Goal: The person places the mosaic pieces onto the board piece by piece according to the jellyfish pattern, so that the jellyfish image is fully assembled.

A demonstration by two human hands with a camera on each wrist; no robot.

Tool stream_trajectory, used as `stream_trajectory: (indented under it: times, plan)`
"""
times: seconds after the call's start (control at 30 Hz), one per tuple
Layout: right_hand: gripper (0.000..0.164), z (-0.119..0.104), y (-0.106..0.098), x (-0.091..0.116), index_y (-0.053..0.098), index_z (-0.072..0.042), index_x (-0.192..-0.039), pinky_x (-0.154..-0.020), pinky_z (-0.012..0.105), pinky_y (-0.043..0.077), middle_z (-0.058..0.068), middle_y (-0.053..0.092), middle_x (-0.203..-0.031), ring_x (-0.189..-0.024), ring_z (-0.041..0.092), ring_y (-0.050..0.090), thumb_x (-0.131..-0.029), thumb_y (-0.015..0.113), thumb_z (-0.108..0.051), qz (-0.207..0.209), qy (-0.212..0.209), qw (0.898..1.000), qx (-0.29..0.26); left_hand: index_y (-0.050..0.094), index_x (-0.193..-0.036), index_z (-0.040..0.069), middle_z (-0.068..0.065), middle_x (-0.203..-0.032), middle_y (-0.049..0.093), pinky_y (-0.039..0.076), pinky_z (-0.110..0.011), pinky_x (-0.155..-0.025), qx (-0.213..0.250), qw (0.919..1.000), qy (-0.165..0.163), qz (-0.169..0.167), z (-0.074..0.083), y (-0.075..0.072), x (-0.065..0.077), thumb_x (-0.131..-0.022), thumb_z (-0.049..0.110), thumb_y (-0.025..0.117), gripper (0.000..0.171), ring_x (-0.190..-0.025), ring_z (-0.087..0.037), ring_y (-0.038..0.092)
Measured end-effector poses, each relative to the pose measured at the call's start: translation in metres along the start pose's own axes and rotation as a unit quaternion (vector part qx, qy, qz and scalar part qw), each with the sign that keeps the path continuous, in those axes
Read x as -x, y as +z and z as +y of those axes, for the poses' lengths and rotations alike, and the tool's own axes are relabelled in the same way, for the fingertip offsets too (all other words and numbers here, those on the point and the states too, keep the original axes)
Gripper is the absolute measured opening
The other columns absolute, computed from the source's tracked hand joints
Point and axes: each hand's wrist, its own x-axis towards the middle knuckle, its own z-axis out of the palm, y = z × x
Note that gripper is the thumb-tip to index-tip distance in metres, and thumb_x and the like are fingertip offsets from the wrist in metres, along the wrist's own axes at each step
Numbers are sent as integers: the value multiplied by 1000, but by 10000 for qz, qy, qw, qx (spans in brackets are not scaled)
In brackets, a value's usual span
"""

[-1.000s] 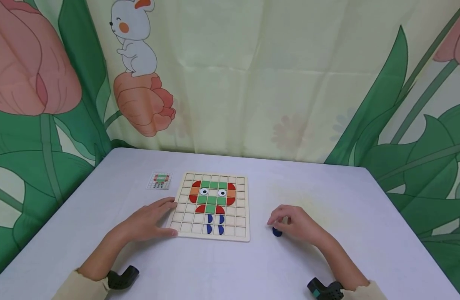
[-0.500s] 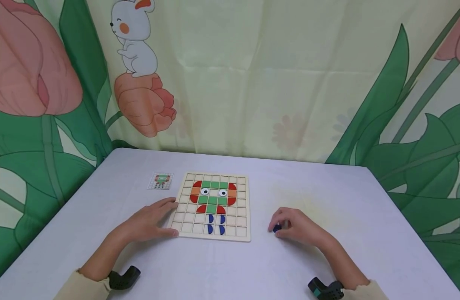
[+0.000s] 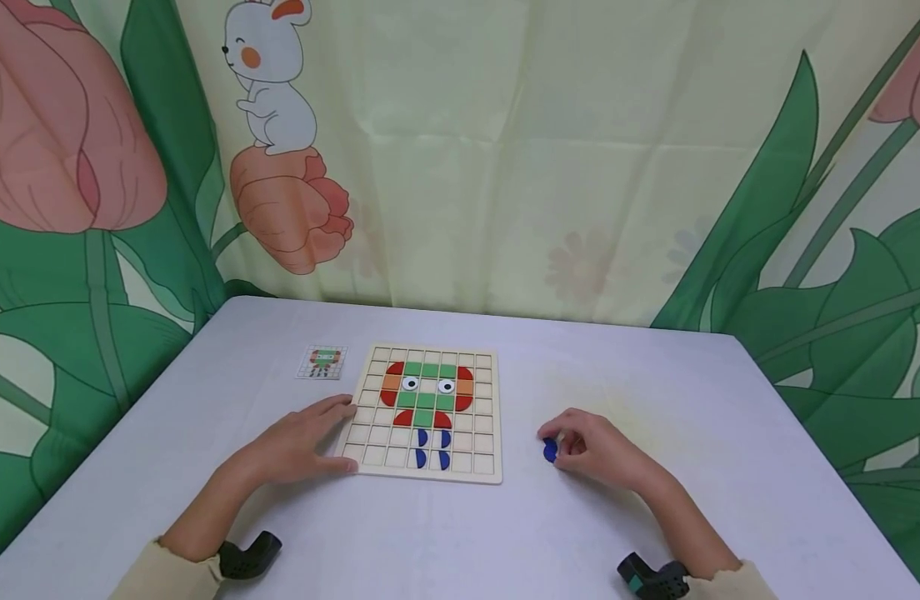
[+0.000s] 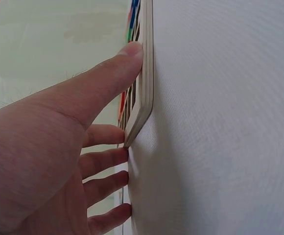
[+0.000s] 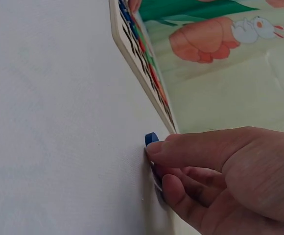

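Note:
A cream grid board [image 3: 482,454] lies at mid-table with a figure of green, red and orange pieces, two eye pieces and several blue half-round pieces [image 3: 420,458] on it. My left hand [image 3: 298,442] is at its left side, fingers spread, the thumb resting on the near corner, as the left wrist view shows too. Right of the board, my right hand [image 3: 591,446] pinches a small blue rounded piece [image 3: 550,450] low over the cloth. In the right wrist view that blue piece [image 5: 151,139] pokes out past the thumb tip; the fingers hide the rest.
A small card [image 3: 322,362] printed with a similar figure lies behind the left hand, left of the board. White cloth [image 3: 445,542] covers the table. Behind its far edge hangs a curtain [image 3: 490,208] with a rabbit and flowers.
The blue piece, dark and mostly under my right fingers earlier, now shows its bright blue face between the fingertips. My left hand and the board stay in place.

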Motion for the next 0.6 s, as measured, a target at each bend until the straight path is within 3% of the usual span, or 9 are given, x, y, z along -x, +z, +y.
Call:
stream_trajectory:
  times: [0.17, 0.6]
  plan:
    - [31, 2, -3, 2, 68, -9, -110, -66, 18, 50, 1, 63, -98, -75, 5, 54, -81, 72, 1, -133, -7, 9999, 80, 47, -142, 10, -13, -153, 37, 36, -61, -106, -13, 10000, 9, 18, 1, 0, 0, -77, 54, 75, 84, -140, -37, 37]
    - [21, 5, 2, 1, 71, -10, -99, -62, 18, 49, -2, 61, -86, -73, 5, 52, -79, 76, -4, 226, 26, 9995, 205, 46, -142, 10, -13, -154, 37, 36, -61, -106, -1, 10000, -56, -22, 1, 0, 0, -76, 54, 75, 84, -140, -37, 36]
